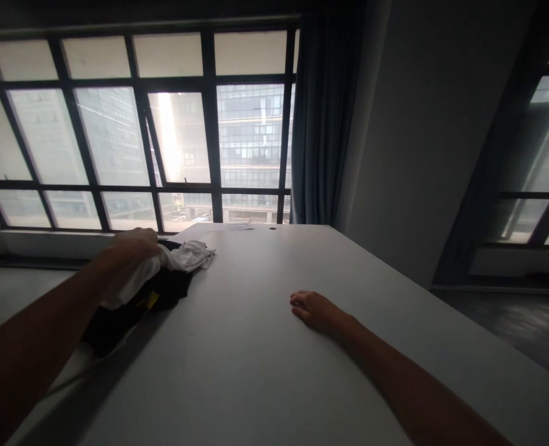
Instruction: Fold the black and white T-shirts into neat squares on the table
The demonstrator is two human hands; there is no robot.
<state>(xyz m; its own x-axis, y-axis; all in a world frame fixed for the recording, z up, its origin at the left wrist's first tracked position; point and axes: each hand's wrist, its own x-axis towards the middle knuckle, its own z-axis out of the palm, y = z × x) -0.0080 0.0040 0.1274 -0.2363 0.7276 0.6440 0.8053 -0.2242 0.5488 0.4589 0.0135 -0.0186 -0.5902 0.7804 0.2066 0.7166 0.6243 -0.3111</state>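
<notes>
Bare forearms stretched over a desk. By its left edge, the left hand had its grip closed on white cloth bunched above black cloth — both seemingly light, soft, limp, best held by a thick fold. The right hand lay curled; its hidden palm's grip I couldn't tell.

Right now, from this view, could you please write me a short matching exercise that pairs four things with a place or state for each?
Things
1. left hand
2. right hand
3. black fabric
4. curtain

Places and states
A. marked with a yellow patch
B. hanging beside the windows
C. closed on the white cloth
D. at the white tabletop, apart from both fabrics

Right pairs: 1-C, 2-D, 3-A, 4-B.
</notes>
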